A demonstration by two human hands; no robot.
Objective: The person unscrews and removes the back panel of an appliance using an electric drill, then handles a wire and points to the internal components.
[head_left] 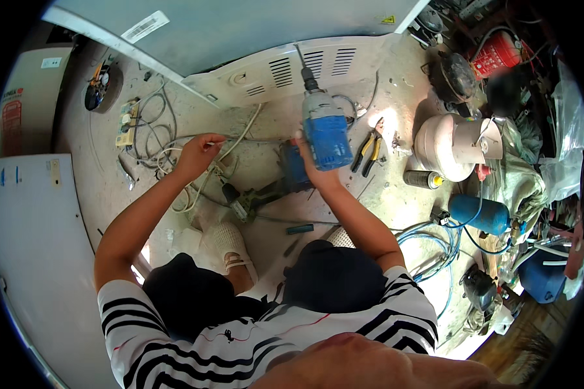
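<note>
My right hand (315,168) is closed round a blue-and-grey cordless drill (328,133), whose long bit points up at the pale vented panel (373,55) at the foot of a grey appliance (240,29); I cannot tell if the tip touches it. My left hand (201,152) has its fingers curled beside a white cable (246,129); whatever they hold, if anything, is hidden. A second, dark green drill (243,206) lies on the floor below my hands. Yellow-and-black pliers (371,154) lie right of the blue drill.
Tangled cords and a power strip (126,123) lie left. A white gas cylinder (438,148), spray can (422,180), blue cylinder (477,214), coiled hoses (425,246), black compressor (454,81) and red cylinder (496,55) crowd the right. A white panel (32,253) borders the left.
</note>
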